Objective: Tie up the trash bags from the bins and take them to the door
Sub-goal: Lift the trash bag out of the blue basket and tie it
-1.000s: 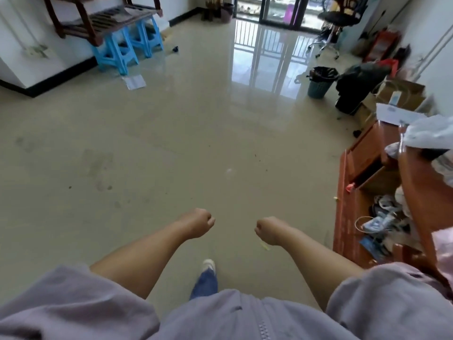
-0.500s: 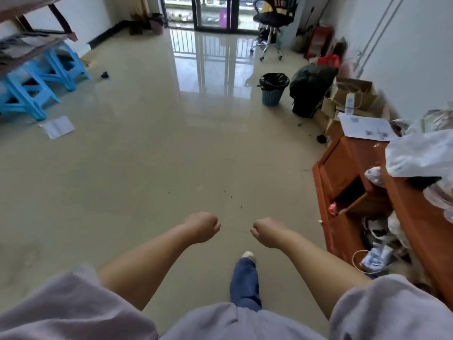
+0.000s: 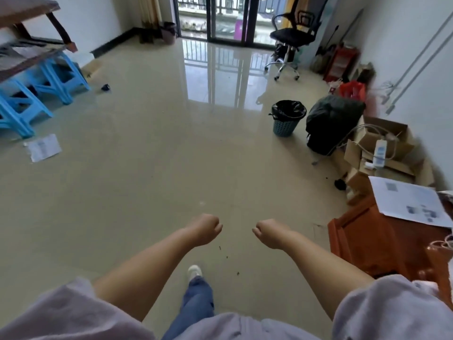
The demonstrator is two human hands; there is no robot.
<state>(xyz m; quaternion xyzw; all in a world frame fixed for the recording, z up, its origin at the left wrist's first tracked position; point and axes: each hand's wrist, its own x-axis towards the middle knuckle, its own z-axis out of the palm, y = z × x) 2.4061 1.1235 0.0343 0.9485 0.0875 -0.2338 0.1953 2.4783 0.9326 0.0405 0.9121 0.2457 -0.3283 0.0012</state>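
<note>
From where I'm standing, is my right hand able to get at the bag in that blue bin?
Probably not yet. The right hand, curled and holding nothing, is well short of the blue bin with its black bag. Open floor lies between, so nothing blocks walking closer.

A blue-grey lattice-patterned bin (image 3: pixel 284 125) carries a black liner (image 3: pixel 289 109), and beside it sits a black bag (image 3: pixel 331 121) with a red bag (image 3: pixel 353 89) behind. The floor (image 3: pixel 159 155) is glossy beige, the stools (image 3: pixel 36 89) bright blue, the office chair (image 3: pixel 293 33) black on chrome legs. The cabinet (image 3: pixel 382 241) is reddish-brown, the boxes (image 3: pixel 382 143) tan, the sleeves (image 3: pixel 61 312) pale lilac and the trouser leg (image 3: pixel 196 303) blue denim.
</note>
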